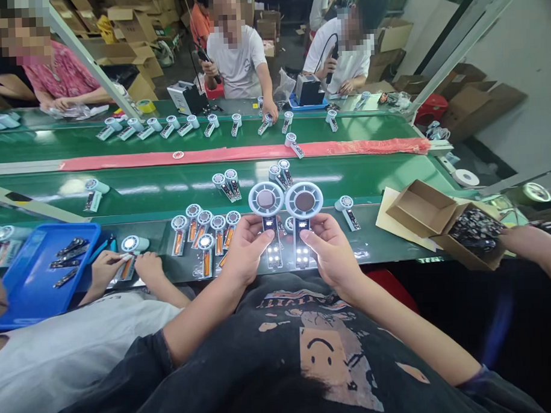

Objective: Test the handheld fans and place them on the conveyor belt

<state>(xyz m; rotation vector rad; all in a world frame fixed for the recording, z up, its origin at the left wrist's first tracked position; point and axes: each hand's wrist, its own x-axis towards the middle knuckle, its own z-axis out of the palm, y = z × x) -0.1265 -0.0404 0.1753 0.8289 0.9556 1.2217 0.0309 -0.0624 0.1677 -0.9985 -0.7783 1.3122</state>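
Note:
My left hand (247, 249) is closed around the handle of a light-blue handheld fan (266, 199), its round head up. A second handheld fan (304, 199) stands upright in my right hand (333, 246), its head touching or nearly touching the first. Both handles show bare circuit boards with lit white spots, and my thumbs lie on the boards. Behind them on the green belt are a pair of fans (283, 172), partly hidden. Left of my left hand lie several fans with orange parts in their open handles (207, 263). One more fan (349, 213) lies right of my right hand.
A blue tray (89, 237) with dark boards is at the left, beside a co-worker's hands holding a fan (134, 244). At right, another person's hand reaches to a cardboard box (446, 249) of small dark parts. A red strip (237, 153) divides the belts; co-workers sit opposite.

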